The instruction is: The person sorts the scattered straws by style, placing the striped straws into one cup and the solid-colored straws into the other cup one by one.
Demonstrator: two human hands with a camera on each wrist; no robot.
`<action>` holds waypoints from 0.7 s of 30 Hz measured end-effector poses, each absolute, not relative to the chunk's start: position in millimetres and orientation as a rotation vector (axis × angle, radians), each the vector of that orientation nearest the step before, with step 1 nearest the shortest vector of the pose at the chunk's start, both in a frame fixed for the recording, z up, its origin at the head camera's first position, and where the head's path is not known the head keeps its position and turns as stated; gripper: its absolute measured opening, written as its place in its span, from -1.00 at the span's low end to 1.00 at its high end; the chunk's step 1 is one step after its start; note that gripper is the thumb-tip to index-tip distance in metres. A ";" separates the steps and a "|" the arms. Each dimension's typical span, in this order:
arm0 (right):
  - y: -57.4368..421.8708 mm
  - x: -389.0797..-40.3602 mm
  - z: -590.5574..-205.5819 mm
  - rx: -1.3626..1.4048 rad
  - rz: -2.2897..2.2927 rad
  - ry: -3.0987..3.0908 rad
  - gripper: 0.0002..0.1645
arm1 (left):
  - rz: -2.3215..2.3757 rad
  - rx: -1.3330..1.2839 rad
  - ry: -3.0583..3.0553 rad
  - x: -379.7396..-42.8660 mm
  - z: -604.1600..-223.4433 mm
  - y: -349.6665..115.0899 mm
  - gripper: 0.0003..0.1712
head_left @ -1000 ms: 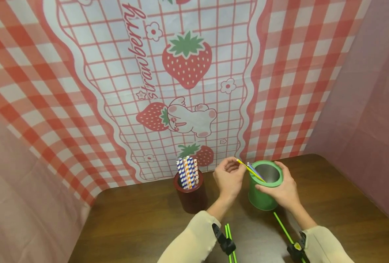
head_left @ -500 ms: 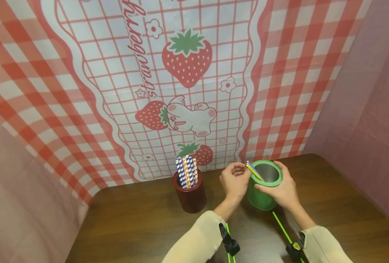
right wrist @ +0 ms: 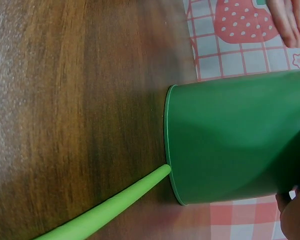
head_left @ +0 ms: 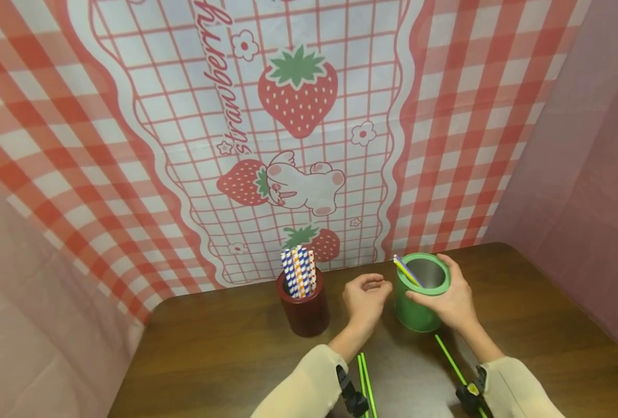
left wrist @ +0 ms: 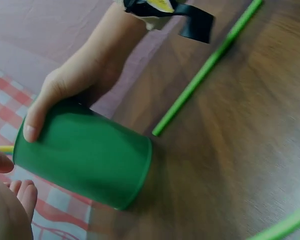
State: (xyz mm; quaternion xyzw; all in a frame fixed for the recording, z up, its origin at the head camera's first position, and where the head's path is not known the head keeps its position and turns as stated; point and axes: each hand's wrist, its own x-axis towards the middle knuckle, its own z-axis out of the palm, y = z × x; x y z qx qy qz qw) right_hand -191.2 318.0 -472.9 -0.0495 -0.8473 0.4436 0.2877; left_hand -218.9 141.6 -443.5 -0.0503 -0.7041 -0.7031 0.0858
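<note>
My right hand grips the green can by its rim and side, thumb at the front. The can stands upright on the table at the right, with a grey inside. A few thin plastic straws, yellow and purple among them, lean out over its left rim. Just left of the can, and apart from it, is my left hand, its fingers loosely curled and holding nothing. Further left, a dark red cup holds several striped paper straws in blue, orange and red patterns.
Two bright green straws lie by my left wrist. Another green straw lies between the can's base and my right wrist. The wooden table meets a strawberry-print cloth at the back. A pinkish curtain hangs on the right.
My left hand has let go of a yellow straw, which now rests in the green can with the others. That hand has drawn back left; the right hand stays on the can.
</note>
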 end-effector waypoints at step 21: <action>317.3 -193.6 -472.1 -0.150 1.201 -2.263 0.24 | -2.198 -0.062 -2.478 -178.8 -485.3 79.8 -0.80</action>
